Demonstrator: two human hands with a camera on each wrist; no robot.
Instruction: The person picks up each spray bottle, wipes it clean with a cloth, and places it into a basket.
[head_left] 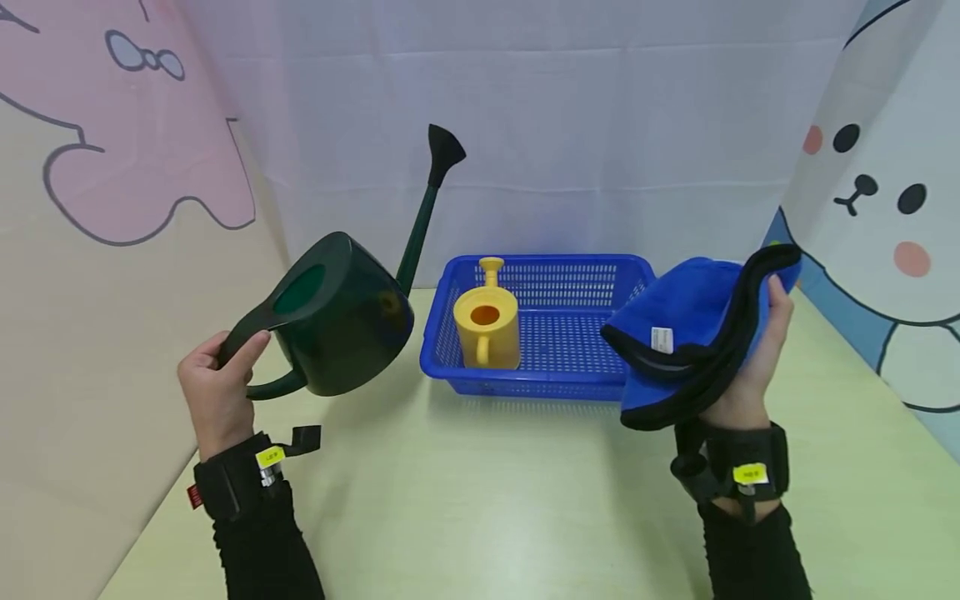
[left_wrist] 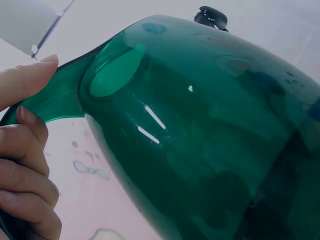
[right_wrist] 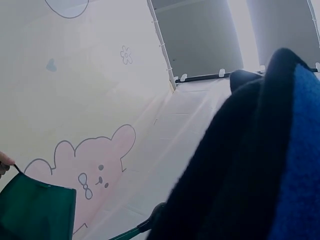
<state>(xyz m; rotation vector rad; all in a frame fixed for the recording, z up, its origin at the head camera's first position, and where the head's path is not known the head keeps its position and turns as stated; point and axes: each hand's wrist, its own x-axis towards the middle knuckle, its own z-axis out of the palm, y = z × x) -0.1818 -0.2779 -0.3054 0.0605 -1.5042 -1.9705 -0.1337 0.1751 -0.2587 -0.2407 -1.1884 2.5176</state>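
My left hand (head_left: pixel 217 392) grips the curved handle of a dark green watering can (head_left: pixel 341 325), fingers wrapped round it. The can is tilted above the table, with its long spout and black sprinkler head (head_left: pixel 445 154) pointing up and right. Its translucent green body fills much of the left wrist view. At the right, my right hand (head_left: pixel 750 367) holds a folded blue fleece piece with black edging (head_left: pixel 690 308), soft and hat-like, with a white tag. The fabric covers most of those fingers and fills the right side of the right wrist view.
A blue plastic basket (head_left: pixel 573 383) stands at the back of the table (head_left: pixel 487 492). Inside its left part, a small yellow watering can (head_left: pixel 502 333) stands upright. A white curtain (head_left: pixel 525 150) hangs behind, and cartoon-printed sheets (head_left: pixel 885 242) flank the table.
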